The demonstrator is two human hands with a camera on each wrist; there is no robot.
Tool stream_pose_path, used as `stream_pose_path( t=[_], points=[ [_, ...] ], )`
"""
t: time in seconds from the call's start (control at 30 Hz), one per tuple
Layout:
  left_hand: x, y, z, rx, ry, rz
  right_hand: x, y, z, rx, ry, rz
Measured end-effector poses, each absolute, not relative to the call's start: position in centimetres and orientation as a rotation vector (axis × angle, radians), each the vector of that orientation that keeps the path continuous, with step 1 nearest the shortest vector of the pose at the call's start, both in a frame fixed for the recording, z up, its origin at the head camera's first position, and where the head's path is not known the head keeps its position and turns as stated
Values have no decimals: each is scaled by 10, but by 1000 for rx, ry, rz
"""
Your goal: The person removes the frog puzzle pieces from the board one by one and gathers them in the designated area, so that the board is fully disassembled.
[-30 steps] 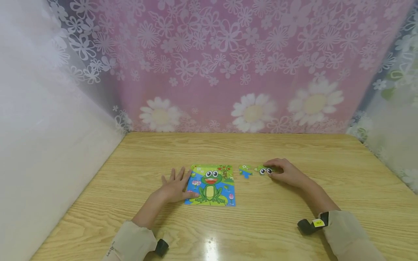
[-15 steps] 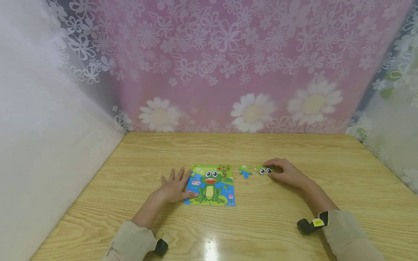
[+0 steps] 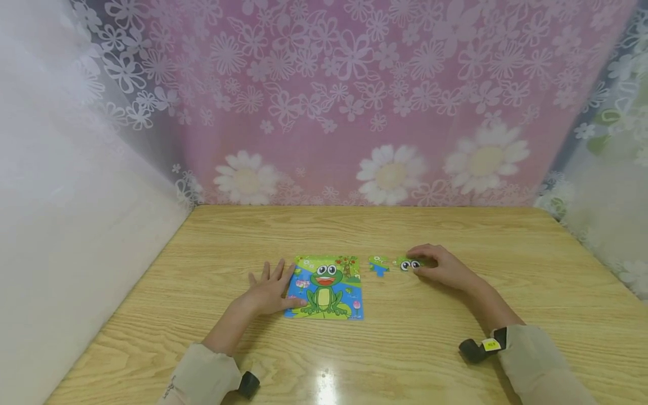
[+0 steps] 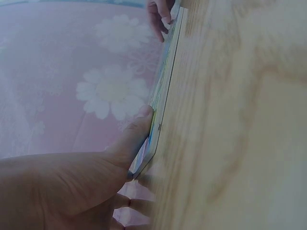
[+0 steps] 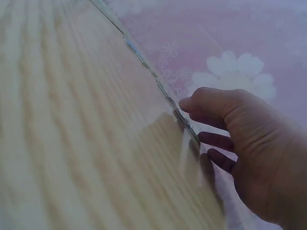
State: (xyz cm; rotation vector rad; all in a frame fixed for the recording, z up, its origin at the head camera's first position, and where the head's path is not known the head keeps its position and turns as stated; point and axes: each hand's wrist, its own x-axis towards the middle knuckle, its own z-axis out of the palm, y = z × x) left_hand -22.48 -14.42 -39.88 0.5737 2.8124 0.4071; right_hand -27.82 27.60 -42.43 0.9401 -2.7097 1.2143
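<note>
The bench (image 3: 405,349) is that yellowish wood-grain kind, with a bright glare spot (image 3: 325,388) near the bottom of the head view. Behind it there's a pinkish-purple curtain (image 3: 314,140) covered in white flower outlines (image 3: 351,53), plus three big printed daisies (image 3: 392,175) down low. Left side's a whitish sheet (image 3: 76,225); the pale drape (image 3: 604,197) on the right has white flowers (image 3: 584,131) and green leaves (image 3: 599,144).

A booth-like nook: floral pink curtain (image 3: 314,135) behind, pale sheets (image 3: 91,225) on either side, wood-grain table (image 3: 405,349) between.
</note>
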Motion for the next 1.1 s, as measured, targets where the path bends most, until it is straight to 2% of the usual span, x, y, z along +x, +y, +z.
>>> stream_pose_path(
  t=[0.23, 0.43, 0.73, 1.1],
  points=[
    [-221, -144, -397, 575, 2809, 392, -275, 245, -409, 904, -2729, 1213],
    [-220, -141, -393, 583, 2800, 411, -278, 201, -398, 985, -2740, 1142],
    [-221, -137, -394, 580, 2806, 398, -286, 154, -405, 1032, -2819, 1146],
    [-226, -145, -399, 537, 2827, 361, -286, 124, -410, 944, -2820, 793]
  ],
)
